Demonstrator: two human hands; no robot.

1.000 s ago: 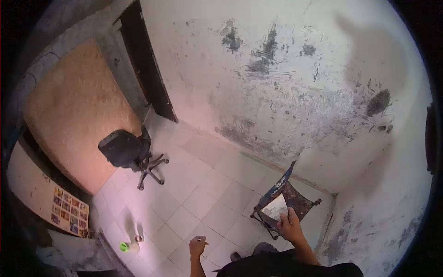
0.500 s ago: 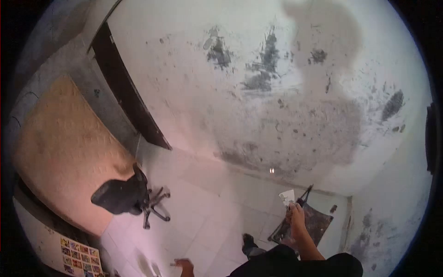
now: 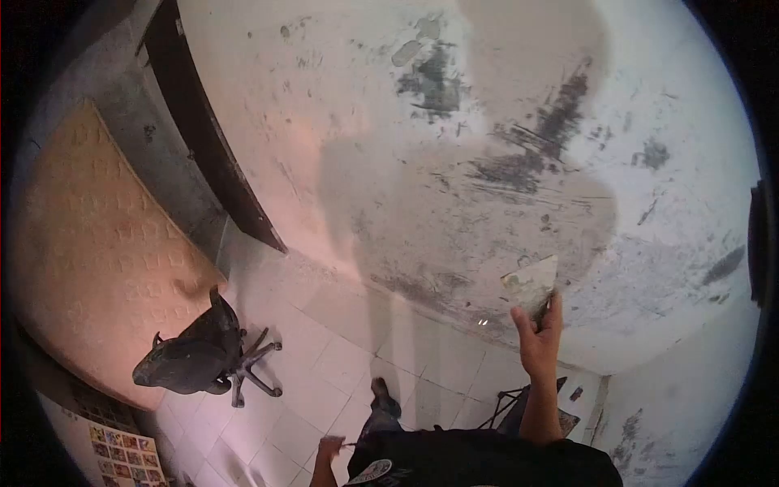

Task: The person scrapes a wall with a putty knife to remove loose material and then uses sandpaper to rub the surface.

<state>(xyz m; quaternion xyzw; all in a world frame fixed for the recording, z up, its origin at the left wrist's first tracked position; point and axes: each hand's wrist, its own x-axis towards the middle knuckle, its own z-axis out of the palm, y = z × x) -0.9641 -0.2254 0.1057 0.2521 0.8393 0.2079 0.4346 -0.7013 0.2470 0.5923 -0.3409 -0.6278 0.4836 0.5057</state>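
Note:
My right hand is closed on a scraper with a wide, pale, triangular blade, raised in front of the stained wall. The blade points up and to the left, and whether it touches the wall cannot be made out. Low in the view, my left hand is closed around a thin object whose tip sticks out to the right; it is too small to name. Dark patches and scuffs mark the wall above the scraper, and my shadow falls across it.
A black swivel chair stands at the left beside a leaning tan mattress. A dark door edge is behind them. Low on the right, a folding stool stands near the wall. A sheet of coloured pictures lies at lower left.
My right hand has risen with the scraper from over the stool to in front of the wall. My left hand has moved slightly up. The view has shifted, and one foot shows farther forward.

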